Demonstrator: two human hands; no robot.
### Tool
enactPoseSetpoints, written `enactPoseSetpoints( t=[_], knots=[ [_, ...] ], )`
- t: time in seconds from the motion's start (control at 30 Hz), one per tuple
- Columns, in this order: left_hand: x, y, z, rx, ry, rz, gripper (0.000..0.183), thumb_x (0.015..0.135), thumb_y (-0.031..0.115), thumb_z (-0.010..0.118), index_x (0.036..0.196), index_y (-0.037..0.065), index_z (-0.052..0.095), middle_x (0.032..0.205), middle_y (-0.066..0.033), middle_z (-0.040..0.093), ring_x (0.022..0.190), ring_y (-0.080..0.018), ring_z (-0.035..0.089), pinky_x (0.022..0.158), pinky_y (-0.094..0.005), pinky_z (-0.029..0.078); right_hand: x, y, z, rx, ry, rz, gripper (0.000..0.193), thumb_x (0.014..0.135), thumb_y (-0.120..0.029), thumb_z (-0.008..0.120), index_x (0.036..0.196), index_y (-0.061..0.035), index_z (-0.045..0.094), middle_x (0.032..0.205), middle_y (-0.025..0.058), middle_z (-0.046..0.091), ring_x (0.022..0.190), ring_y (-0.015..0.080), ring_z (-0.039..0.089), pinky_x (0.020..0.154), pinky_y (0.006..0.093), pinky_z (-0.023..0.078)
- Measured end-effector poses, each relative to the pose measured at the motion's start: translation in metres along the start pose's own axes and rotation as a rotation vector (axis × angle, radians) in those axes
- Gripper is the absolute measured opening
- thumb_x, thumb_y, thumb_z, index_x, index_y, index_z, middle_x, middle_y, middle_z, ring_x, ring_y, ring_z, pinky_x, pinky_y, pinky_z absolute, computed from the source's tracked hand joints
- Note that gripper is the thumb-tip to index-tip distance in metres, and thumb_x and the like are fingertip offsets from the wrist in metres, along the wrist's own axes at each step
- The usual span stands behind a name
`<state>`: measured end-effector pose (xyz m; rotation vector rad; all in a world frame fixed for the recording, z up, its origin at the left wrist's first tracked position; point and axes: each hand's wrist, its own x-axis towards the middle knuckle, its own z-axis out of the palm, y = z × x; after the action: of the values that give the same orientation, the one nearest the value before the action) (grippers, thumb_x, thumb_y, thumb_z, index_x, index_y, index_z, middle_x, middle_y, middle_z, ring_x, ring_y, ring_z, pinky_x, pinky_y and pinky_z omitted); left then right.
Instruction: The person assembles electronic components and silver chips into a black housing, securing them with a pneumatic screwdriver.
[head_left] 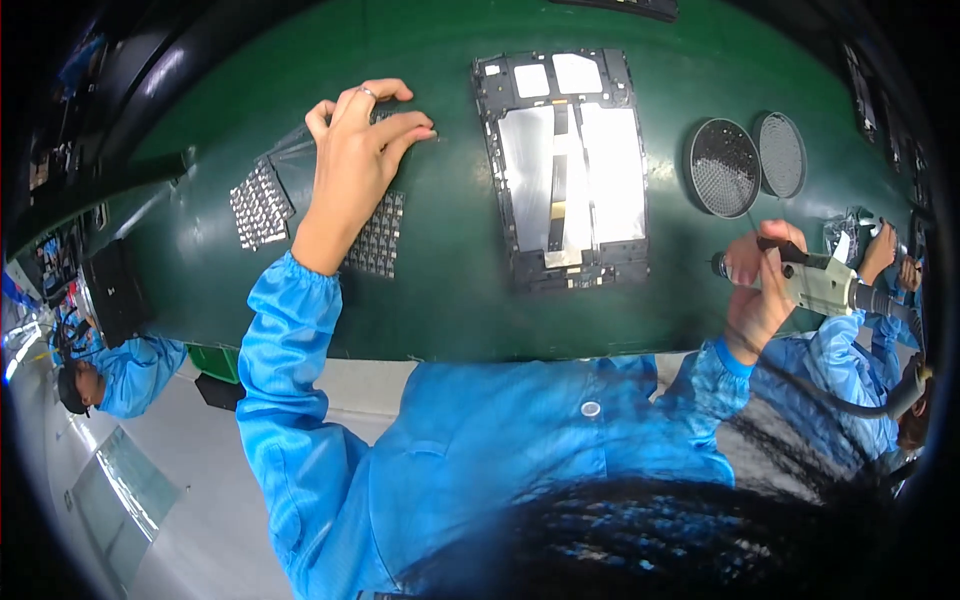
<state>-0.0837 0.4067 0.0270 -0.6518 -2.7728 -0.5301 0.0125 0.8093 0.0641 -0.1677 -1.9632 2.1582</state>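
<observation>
Left hand [355, 150] over gridded sheets [380, 240]; right hand [762, 305] gripping a power tool [830, 288].

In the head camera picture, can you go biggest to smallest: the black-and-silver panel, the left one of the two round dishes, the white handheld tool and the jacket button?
1. Black-and-silver panel
2. Left round dish and white handheld tool: unsure, because the right hand hides part of the tool
3. Jacket button

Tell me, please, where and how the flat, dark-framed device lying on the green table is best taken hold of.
Probably grip the device by its long edges, coming from left and right: it lies flat, and silver panels fill much of the space between those dark edges.
</observation>
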Motion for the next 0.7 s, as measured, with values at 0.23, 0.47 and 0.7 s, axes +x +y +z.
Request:
enactPoseSetpoints(
  t=[0.23,0.47,0.7],
  knots=[
    [-0.033,0.067,-0.013,-0.679,-0.092,-0.375,0.027,0.088,0.001,0.07,0.113,0.008,0.075,0.091,-0.0084,0.067,0.085,-0.0175,0.064,0.075,-0.0278,0.051,-0.007,-0.002,0.005,0.041,-0.019,-0.091,0.032,0.095,-0.022,0.065,0.112,0.003,0.054,0.065,0.0021,0.045,0.056,0.0122,0.044,0.056,0.0298,0.04],
    [-0.062,0.113,0.006,-1.013,-0.205,-0.756,0.012,0.087,0.004,0.075,0.096,-0.001,0.07,0.089,-0.0067,0.072,0.083,-0.014,0.072,0.074,-0.0257,0.053,-0.005,-0.001,-0.002,0.074,0.026,-0.07,0.031,0.096,-0.022,0.065,0.112,0.0029,0.054,0.065,0.0017,0.043,0.056,0.0122,0.043,0.057,0.0301,0.039],
    [-0.063,0.116,0.012,-0.842,-0.159,-0.603,0.015,0.083,0.003,0.078,0.096,0.0,0.072,0.091,-0.0086,0.07,0.08,-0.0155,0.073,0.069,-0.0262,0.054,-0.012,0.0,-0.002,0.033,-0.031,-0.08,0.041,0.094,-0.027,0.068,0.113,0.0049,0.052,0.065,0.0009,0.044,0.056,0.0118,0.044,0.056,0.0298,0.04]
  ],
)
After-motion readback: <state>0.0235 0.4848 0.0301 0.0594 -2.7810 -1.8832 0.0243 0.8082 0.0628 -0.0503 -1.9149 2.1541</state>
